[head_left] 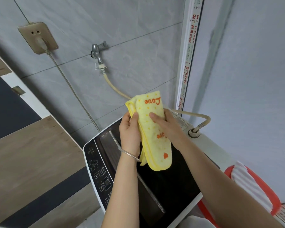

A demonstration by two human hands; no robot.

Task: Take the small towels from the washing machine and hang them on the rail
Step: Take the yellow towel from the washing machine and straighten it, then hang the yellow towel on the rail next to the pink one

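Head view. Left hand [130, 131] grips the left edge of a yellow towel [152, 129], thumb on the front face, other fingers wrapped behind and hidden. Thin metal bangle [129, 155] on that wrist. Right hand [167, 124] pinches the towel from the right side, thumb pressed flat on the front near its middle, remaining fingers behind the cloth. Both hands are closed on the same towel, held up in the air above the washing machine [95, 163], not touching it.

Towel is folded lengthwise, hanging roughly vertical, slightly tilted; orange "Love" lettering reads upside down near the top and again lower down, orange heart near the bottom end, small yellow dots across it. Layered hems show along its left edge.

Washing machine is a top loader, dark glass lid [171, 181] closed under the forearms, control panel with buttons and a flower print along its left side. Inside of the drum not visible.

Tap [98, 52] on the grey tiled wall behind, beige hose [115, 88] running down from it behind the towel and looping to the inlet at the machine's back right corner. Wall socket [38, 37] upper left with a plug and cable dropping toward the machine. Red basin [270, 195] at the machine's right, white ribbed cloth [248, 181] lying in it. No rail in view.
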